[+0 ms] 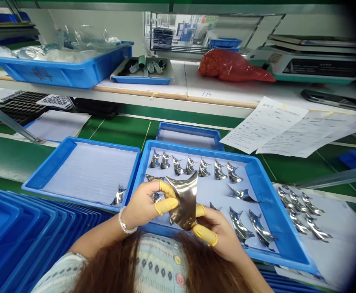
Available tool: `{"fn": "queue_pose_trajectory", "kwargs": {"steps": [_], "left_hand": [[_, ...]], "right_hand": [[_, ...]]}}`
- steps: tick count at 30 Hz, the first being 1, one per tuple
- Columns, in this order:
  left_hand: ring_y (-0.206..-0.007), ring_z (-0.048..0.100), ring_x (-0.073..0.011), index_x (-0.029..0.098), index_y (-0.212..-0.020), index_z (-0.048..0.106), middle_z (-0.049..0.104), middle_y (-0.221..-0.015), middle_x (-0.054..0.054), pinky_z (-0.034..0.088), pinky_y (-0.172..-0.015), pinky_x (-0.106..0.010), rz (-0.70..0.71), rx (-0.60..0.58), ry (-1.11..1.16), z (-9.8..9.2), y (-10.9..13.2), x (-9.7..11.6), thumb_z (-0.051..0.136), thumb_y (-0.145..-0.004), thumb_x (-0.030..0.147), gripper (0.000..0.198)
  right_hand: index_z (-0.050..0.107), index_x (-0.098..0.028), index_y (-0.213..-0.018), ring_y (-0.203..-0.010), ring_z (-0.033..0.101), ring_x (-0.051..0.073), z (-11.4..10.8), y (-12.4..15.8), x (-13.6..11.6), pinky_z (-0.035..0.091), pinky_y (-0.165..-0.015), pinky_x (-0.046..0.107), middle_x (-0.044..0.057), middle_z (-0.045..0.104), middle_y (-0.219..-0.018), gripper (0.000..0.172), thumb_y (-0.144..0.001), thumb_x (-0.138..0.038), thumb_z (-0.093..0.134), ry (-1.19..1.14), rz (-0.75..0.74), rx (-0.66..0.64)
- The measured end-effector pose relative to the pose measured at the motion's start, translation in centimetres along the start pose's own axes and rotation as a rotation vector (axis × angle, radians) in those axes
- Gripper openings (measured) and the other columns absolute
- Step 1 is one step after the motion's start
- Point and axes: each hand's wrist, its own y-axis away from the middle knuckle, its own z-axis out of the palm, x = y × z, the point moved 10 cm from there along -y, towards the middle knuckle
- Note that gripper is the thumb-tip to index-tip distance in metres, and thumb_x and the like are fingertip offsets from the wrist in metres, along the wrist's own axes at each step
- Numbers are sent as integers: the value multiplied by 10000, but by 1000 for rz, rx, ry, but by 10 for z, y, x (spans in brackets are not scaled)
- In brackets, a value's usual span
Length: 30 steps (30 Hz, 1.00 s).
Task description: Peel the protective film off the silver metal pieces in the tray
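Between my two hands is a shiny curved metal part (184, 199) with pointed corners and small markings near its lower end. My left hand (149, 203), with yellow finger cots on thumb and finger, pinches its left side. At its lower right edge, my right hand (213, 228) grips it with yellow-covered thumb and finger. Beneath is a blue tray (257, 171) lined with white paper, where several similar metal parts (239, 224) lie in rows. Some of them are hidden behind my hands. In the left blue tray (74, 142) a single metal part (118, 194) lies at the lower right corner.
Several more metal parts (300, 207) lie on white paper at right. Stacked blue trays (43, 240) fill the lower left. Printed sheets (266, 126) hang from the shelf (178, 99), which carries a blue bin (74, 73), a red bag (229, 65) and a scale (312, 65).
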Motion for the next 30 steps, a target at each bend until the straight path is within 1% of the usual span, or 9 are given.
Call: {"fn": "queue_pose_trajectory", "kwargs": {"steps": [4,8,14,16,19,21,24,27,30], "left_hand": [[-644,525,-112,145,-712,569,598,-678,-6,448,-665,-235,-64,-21,5,8,-4,-4,622,-785,215,114],[-703,545,-139,138,-717,589,614,-721,-22,452,-701,-252,-83,-11,-83,7,-9,-10,658,-745,271,152],[-785,589,-168,140,-766,635,666,-817,-54,459,-765,-272,-134,-8,-174,2,-18,-48,558,-855,401,286],[-909,607,-192,142,-920,663,685,-961,-81,455,-855,-298,-164,18,-126,-2,-19,-64,494,-895,418,325],[-1108,563,-214,164,-1209,587,628,-1206,-99,401,-990,-345,-247,66,-105,-11,-17,-87,499,-899,409,405],[-1155,538,-222,180,-1249,565,597,-1264,-94,378,-1022,-364,-266,74,-133,-15,-15,-93,538,-878,381,423],[-1098,558,-220,192,-1169,622,620,-1215,-79,382,-1012,-378,-231,75,-216,-20,-14,-89,565,-856,333,348],[-1030,574,-208,196,-1109,653,646,-1137,-67,402,-985,-378,-197,69,-264,-22,-13,-82,553,-857,314,296],[-1048,568,-209,191,-1091,659,646,-1140,-68,407,-986,-375,-181,66,-263,-24,-11,-79,556,-851,300,283]], "right_hand": [[680,-180,-844,-715,540,175,0,4,-1,450,-688,287,39,613,-756,309,-828,-485,638,29,-8,-16],[654,-173,-806,-690,528,164,0,2,-3,440,-664,281,37,613,-745,300,-847,-468,618,98,-15,-11],[657,-168,-803,-674,536,153,-9,-3,12,434,-633,264,30,610,-738,288,-866,-441,590,293,9,24],[673,-164,-871,-700,563,156,-29,-2,22,453,-645,257,42,636,-797,239,-879,-382,575,430,45,63],[673,-196,-1035,-754,600,149,-80,2,43,470,-689,236,42,656,-900,220,-919,-299,517,978,228,111],[660,-215,-1112,-802,613,169,-121,8,54,463,-698,246,57,651,-955,250,-929,-247,493,1346,387,133],[691,-148,-1028,-863,609,246,-165,14,64,436,-685,295,127,637,-945,268,-878,-104,473,1555,499,148],[699,-135,-950,-884,597,269,-181,14,78,421,-718,325,149,636,-934,273,-852,-47,460,1659,532,78],[695,-131,-960,-935,578,292,-178,7,86,416,-762,358,162,638,-958,269,-857,-44,462,1702,529,38]]}}
